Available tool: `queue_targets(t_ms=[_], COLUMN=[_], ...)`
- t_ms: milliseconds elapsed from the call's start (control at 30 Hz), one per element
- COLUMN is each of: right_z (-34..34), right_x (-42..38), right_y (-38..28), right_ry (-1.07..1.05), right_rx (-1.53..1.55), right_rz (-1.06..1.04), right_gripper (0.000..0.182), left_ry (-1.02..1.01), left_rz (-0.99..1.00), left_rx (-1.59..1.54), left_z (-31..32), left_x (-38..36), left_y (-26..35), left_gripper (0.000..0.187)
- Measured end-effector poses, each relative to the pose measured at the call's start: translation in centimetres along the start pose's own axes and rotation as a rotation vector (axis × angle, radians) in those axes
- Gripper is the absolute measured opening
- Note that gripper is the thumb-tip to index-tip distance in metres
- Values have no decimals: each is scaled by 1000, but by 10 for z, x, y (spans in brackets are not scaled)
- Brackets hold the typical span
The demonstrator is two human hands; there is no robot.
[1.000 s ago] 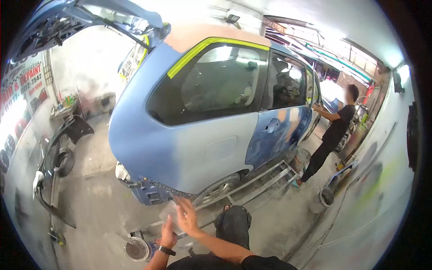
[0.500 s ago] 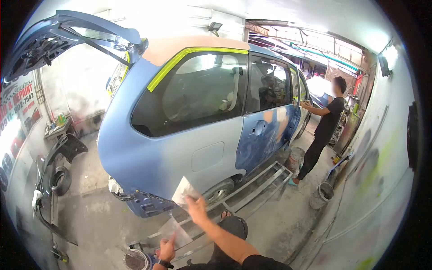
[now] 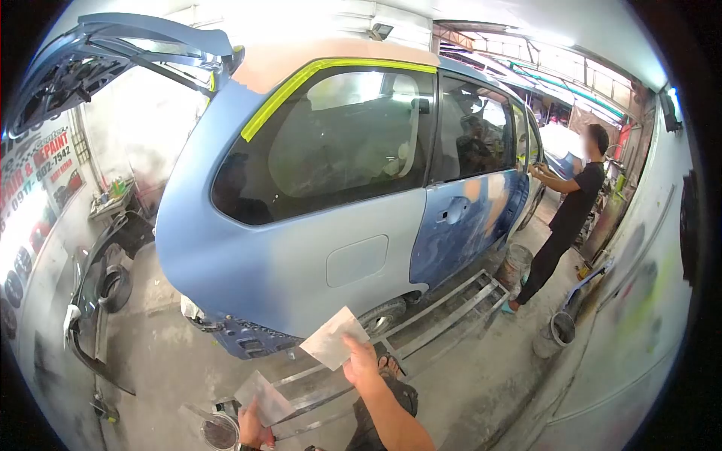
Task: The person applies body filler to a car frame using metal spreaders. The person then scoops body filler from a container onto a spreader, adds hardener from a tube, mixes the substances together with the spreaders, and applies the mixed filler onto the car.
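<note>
My left hand (image 3: 253, 427), low in the view, is closed on a thin, greyish, see-through rectangular sheet (image 3: 265, 398). Further up and to the right, my right hand (image 3: 361, 362) pinches the lower right part of a pale, flat rectangular sheet (image 3: 328, 338). The two sheets are apart. Beyond them stands a blue van (image 3: 203, 180) with a grey-primed rear side panel (image 3: 301, 278); neither sheet appears to touch it. An open tub (image 3: 219, 430) of greyish material sits just left of my left hand.
A low metal frame bench (image 3: 444, 319) runs along the van's side. One person in black (image 3: 575, 199) works at the van's front. Buckets (image 3: 554, 335) stand at the right. The raised tailgate (image 3: 150, 45) overhangs the left, above a loose bumper (image 3: 83, 316).
The view has shifted, so the van's side sits further right. My right hand's sheet has turned flatter toward me and appears lower. My left hand's sheet is further left and lower.
</note>
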State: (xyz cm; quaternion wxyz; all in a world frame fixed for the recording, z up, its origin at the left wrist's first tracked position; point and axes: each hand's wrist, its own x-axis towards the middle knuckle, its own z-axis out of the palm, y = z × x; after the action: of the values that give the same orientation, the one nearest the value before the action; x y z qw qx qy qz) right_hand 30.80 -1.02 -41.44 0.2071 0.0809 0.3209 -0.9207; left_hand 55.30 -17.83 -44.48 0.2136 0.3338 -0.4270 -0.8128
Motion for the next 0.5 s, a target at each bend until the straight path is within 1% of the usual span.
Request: queue_targets(t_ms=[33,133,233,267,333,367,433,467,500], right_z=[-1,-5,-6,-5,11,-13,5,1,32], right_x=[1,3,7,7,-3,27,27,46,41], right_y=[-2,-3,-4,-5,-34,-30,-87,-114,-158], right_ry=[-3,-11,-24,-27,58,122,17,98,12], right_rx=[11,18,-40,-67,-194,-287,-447,-661,-658], right_rz=[-10,-49,-110,-132,-111,-202,-328,-460,-457], right_gripper=[40,40,39,39,38,42,52,47,44], left_ry=[-54,18,1,26,77,59,25,17,10], left_rz=[25,84,95,88,70,75,84,85,85], left_rx=[-4,31,48,85,160,148,123,110,94], left_z=[3,-1,16,22,27,26,18,11,3], left_x=[5,29,24,19,9,8,6,8,10], left_y=[2,-16,-12,-9,-3,-2,-3,-3,-3], left_gripper=[33,27,24,24,25,27,34,33,33])
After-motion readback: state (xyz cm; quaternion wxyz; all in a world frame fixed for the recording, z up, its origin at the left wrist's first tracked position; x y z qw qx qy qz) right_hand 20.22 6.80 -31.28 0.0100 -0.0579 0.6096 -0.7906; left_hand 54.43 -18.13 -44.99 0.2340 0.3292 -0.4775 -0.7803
